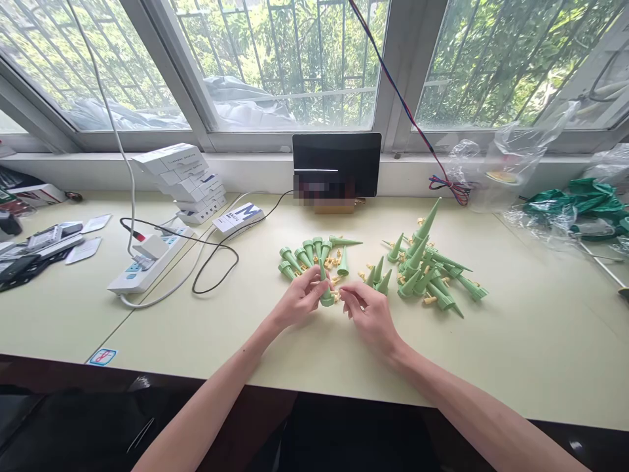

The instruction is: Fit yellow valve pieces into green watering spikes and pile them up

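Note:
My left hand [301, 298] is closed round a green plastic cone spike [325, 288], tip pointing away from me. My right hand [367, 313] pinches a small yellow part [337, 296] at the wide end of that spike. Both hands hover just above the pale table [275, 341]. Behind the left hand lies a row of several green spikes [307, 254] with small yellow pieces among them. To the right of my right hand is a loose heap of green cone spikes [427, 272], one standing upright.
A dark screen [337, 164] leans against the window sill. On the left are a white power strip [147, 259] with cables, a stack of white boxes [184, 177] and flat packets [44, 242]. Clear plastic bags [511, 157] and green material [580, 200] lie at the right.

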Demonstrator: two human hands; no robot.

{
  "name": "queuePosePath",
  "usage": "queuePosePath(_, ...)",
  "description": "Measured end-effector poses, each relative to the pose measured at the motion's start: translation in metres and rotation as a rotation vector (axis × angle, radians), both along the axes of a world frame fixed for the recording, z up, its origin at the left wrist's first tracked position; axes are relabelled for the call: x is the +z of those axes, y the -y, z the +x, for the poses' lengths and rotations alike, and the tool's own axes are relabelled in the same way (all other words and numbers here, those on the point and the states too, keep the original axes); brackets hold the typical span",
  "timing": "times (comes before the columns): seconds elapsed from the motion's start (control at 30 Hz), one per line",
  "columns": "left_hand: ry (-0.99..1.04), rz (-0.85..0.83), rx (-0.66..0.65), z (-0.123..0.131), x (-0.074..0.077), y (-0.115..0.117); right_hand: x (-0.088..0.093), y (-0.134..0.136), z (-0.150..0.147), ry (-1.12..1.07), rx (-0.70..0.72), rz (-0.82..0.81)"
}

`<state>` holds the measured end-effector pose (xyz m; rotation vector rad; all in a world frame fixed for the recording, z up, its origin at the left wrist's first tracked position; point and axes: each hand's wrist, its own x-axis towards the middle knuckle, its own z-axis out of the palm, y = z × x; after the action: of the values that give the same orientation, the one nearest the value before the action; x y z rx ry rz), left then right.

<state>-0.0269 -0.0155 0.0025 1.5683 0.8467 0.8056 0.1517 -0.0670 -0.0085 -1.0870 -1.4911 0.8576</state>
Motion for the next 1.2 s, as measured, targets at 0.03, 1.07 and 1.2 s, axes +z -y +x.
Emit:
queuePosePath(0.03,-0.003,0.003,0.008,0.0,-0.0002,-0.0001,-0.0006,-0.0002,-0.0001,-0.011,0.005,0.003)
queuePosePath(1.07,0.0,0.059,0.032,0.0012,-0.0018,0.0018,-0.0011,-0.0011,0.0008,0.108,0.033,-0.07)
queuePosePath(1.2,-0.005,0.062,0.045,0.0015,-0.0024,0.0023,-0.0028,-0.0022,0.0015,0.156,0.019,-0.058)
